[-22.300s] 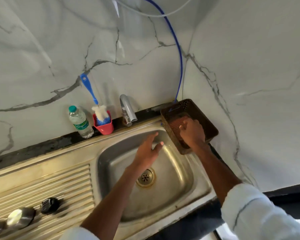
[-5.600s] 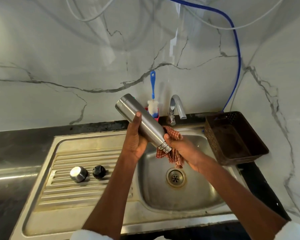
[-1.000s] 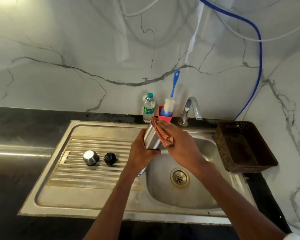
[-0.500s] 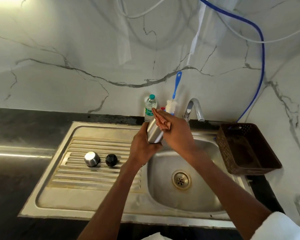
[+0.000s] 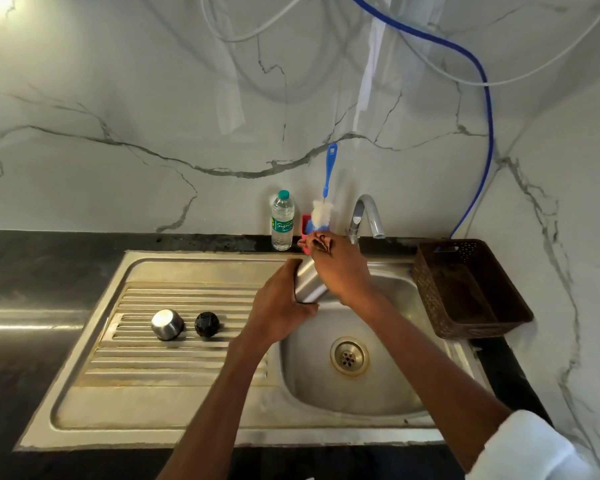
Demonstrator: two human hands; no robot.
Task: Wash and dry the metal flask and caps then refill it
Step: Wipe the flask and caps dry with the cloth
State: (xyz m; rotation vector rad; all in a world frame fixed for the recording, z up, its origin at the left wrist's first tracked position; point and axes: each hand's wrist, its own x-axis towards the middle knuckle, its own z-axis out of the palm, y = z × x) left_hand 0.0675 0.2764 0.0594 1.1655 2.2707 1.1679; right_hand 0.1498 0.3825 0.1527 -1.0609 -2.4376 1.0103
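Observation:
The metal flask [image 5: 308, 285] is held tilted over the left rim of the sink basin [image 5: 388, 382]. My left hand [image 5: 280, 306] grips its lower part. My right hand [image 5: 340, 271] holds a reddish checked cloth [image 5: 317, 241] against the flask's upper end, which it hides. On the ribbed draining board [image 5: 174, 362] to the left stand the steel cap [image 5: 167, 324] and, beside it, the black inner cap [image 5: 207, 324].
A plastic water bottle [image 5: 282, 220], a red holder with a blue-handled bottle brush [image 5: 324, 206] and the tap [image 5: 364, 216] line the back wall. A brown plastic basket [image 5: 471, 292] sits right of the basin. Dark counter runs to the left.
My right hand has slid the cloth up the flask toward its far end, bunching it at the top. The left hand keeps its grip on the flask.

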